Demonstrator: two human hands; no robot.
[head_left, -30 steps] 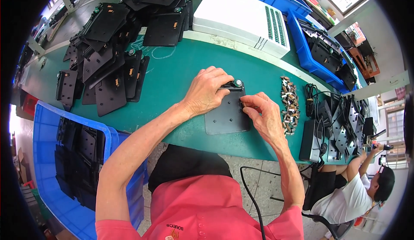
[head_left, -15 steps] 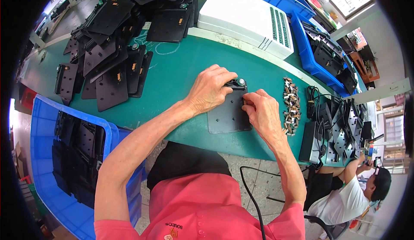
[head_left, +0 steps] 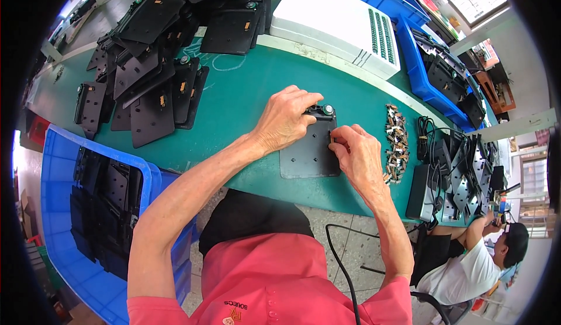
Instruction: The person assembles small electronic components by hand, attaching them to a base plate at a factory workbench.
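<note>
On the green worktop, both hands grip a flat black square metal plate: left hand curled over its top edge, right hand pinching its right edge.

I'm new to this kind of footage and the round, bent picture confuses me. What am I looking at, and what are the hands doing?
The view comes from a wide camera worn on a person's head, looking down, so straight edges curve. On the green table lies a flat black plate. The left hand rests on its top edge by a small black part; the right hand presses at its right edge. Nearby are stacked black plates, a row of small clips, a white box and a blue bin.
</note>
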